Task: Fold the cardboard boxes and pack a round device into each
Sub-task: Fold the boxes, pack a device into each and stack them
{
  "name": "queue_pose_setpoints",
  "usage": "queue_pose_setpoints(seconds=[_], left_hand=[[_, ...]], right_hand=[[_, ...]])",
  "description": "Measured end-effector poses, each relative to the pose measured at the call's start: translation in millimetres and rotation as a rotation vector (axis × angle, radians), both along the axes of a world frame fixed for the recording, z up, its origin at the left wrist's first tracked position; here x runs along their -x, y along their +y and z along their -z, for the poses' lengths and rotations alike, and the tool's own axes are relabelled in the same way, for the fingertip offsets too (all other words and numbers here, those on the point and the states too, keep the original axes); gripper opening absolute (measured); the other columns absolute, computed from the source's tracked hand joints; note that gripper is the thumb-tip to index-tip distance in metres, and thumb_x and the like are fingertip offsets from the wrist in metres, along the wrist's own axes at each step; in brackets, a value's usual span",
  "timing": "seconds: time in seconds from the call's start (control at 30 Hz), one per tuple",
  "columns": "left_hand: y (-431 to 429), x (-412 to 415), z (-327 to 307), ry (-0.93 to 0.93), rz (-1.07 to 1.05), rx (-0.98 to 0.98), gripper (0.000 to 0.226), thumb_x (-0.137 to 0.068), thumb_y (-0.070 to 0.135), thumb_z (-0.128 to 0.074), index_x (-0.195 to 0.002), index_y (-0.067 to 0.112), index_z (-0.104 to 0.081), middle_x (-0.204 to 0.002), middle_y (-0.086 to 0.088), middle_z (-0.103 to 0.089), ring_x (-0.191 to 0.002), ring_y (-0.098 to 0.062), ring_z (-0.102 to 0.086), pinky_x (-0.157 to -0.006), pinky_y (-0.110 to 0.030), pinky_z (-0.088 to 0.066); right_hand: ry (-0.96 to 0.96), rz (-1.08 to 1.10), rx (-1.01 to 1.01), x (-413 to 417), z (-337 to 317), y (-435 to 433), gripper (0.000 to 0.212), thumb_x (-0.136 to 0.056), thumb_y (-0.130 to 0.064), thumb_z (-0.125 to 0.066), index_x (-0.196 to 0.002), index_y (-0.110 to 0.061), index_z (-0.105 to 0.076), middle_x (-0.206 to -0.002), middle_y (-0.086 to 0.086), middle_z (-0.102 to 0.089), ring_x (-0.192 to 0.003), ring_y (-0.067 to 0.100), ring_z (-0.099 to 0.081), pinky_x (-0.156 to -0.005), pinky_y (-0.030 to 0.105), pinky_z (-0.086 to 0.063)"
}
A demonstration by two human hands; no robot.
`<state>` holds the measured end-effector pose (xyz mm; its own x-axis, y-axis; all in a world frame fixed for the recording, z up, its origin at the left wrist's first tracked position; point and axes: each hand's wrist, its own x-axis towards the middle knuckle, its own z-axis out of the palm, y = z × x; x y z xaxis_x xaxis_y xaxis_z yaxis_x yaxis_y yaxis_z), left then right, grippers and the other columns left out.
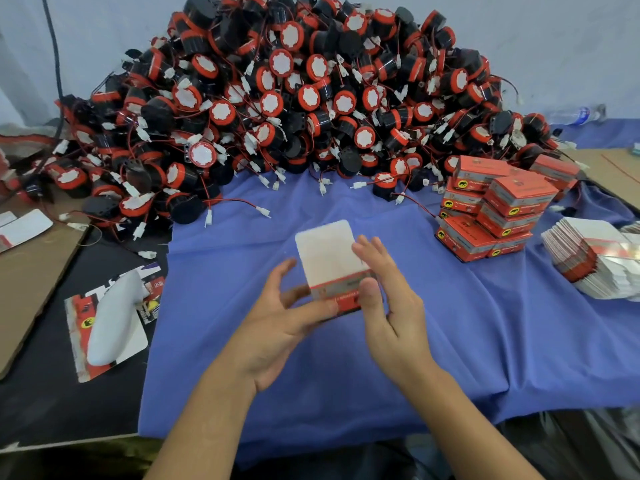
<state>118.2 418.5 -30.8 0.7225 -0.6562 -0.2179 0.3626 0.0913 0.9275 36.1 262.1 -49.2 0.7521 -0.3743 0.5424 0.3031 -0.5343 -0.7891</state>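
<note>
Hands (277, 317) (388, 306), glossy cardboard box (329, 258), rounded flap

Box print: red stacked boxes (498, 206), right of frame, carry lettering too small to read.
Box emblem: a black animal figure on a yellow disc.
Held box (341, 292): lettering blurred, unreadable.

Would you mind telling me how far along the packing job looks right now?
Done: a stack of closed red boxes sits right. In hand: the left hand and right hand hold one box, its white flap up. Left: a huge pile of round devices and a stack of flat cartons.
</note>
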Motion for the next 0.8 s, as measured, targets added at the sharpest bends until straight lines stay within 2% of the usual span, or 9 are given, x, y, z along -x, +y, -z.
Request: queue_pose_setpoints(seconds=[0.03,0.1,0.2,0.3,0.4,0.53,0.6,0.67,0.8], left_hand=[[0,-3,1,-0.094,-0.031,-0.034,0.095,-0.073,0.012,-0.09,-0.149,0.036,-0.037,-0.129,0.001,-0.071,-0.123,-0.018,-0.067,-0.106,-0.041,-0.05],[-1,-9,5,-0.29,-0.026,-0.107,0.084,-0.072,0.006,-0.086,-0.139,0.039,-0.047,-0.128,0.008,-0.07,-0.126,-0.011,-0.063,-0.103,-0.034,-0.052],[-3,-13,17,-0.532,0.056,-0.269,0.069,-0.082,-0.002,-0.078,-0.129,0.038,-0.049,-0.133,0.018,-0.064,-0.133,-0.005,-0.054,-0.108,-0.034,-0.049],[-4,-10,34,-0.701,0.075,-0.463,0.068,-0.091,0.01,-0.074,-0.129,0.051,-0.034,-0.136,0.028,-0.06,-0.134,-0.005,-0.051,-0.11,-0.033,-0.044],[-3,-9,43,-0.679,0.034,-0.397,0.076,-0.092,0.01,-0.074,-0.133,0.058,-0.032,-0.138,0.028,-0.059,-0.13,0.008,-0.052,-0.1,-0.01,-0.042],[0,-9,45,-0.693,0.05,-0.351,0.088,-0.078,0.033,-0.087,-0.14,0.066,-0.033,-0.142,0.039,-0.05,-0.133,0.017,-0.044,-0.098,-0.001,-0.037],[1,-8,45,-0.64,-0.009,-0.31,0.086,-0.073,0.059,-0.083,-0.145,0.061,-0.037,-0.146,0.041,-0.045,-0.136,0.019,-0.038,-0.104,-0.004,-0.036],[1,-10,42,-0.499,-0.131,-0.233,0.073,-0.078,0.071,-0.073,-0.143,0.051,-0.045,-0.149,0.034,-0.047,-0.139,0.013,-0.039,-0.115,-0.019,-0.037],[-15,-31,22,-0.276,-0.343,-0.009,0.035,-0.099,0.047,-0.055,-0.132,0.035,-0.06,-0.137,0.018,-0.065,-0.131,0.001,-0.056,-0.114,-0.033,-0.044]], right_hand=[[0.049,-0.004,-0.037,-2,1,-2,0.047,-0.106,-0.05,-0.046,-0.152,-0.039,-0.044,-0.161,-0.021,-0.036,-0.153,0.006,-0.029,-0.119,0.03,-0.035],[0.117,-0.021,-0.171,-7,5,-4,0.061,-0.099,-0.054,-0.056,-0.154,-0.054,-0.029,-0.164,-0.023,-0.03,-0.151,0.004,-0.032,-0.118,0.033,-0.039],[0.158,-0.041,-0.242,-6,22,-8,0.073,-0.096,-0.035,-0.068,-0.152,-0.055,-0.027,-0.15,-0.029,-0.047,-0.138,0.0,-0.048,-0.107,0.026,-0.049],[0.22,-0.039,-0.252,-4,38,-11,0.078,-0.097,-0.02,-0.068,-0.153,-0.055,-0.026,-0.14,-0.03,-0.054,-0.132,-0.001,-0.054,-0.1,0.02,-0.051],[0.212,-0.043,-0.31,-6,37,-11,0.067,-0.097,-0.026,-0.067,-0.15,-0.053,-0.035,-0.141,-0.027,-0.056,-0.132,0.0,-0.054,-0.096,0.012,-0.048],[0.167,-0.065,-0.421,-4,32,-11,0.049,-0.099,-0.049,-0.052,-0.146,-0.041,-0.048,-0.148,-0.025,-0.053,-0.139,-0.003,-0.047,-0.105,0.012,-0.042],[0.176,-0.017,-0.553,-5,29,-15,0.046,-0.101,-0.053,-0.046,-0.144,-0.038,-0.05,-0.148,-0.02,-0.055,-0.139,-0.002,-0.047,-0.113,0.02,-0.039],[0.201,0.015,-0.764,-8,25,-23,0.034,-0.108,-0.043,-0.04,-0.139,-0.038,-0.053,-0.147,-0.014,-0.058,-0.136,-0.001,-0.051,-0.115,0.027,-0.038],[0.265,0.021,-0.96,-27,13,-46,0.036,-0.11,-0.028,-0.041,-0.143,-0.026,-0.055,-0.145,-0.007,-0.06,-0.128,0.001,-0.058,-0.108,0.026,-0.045]])
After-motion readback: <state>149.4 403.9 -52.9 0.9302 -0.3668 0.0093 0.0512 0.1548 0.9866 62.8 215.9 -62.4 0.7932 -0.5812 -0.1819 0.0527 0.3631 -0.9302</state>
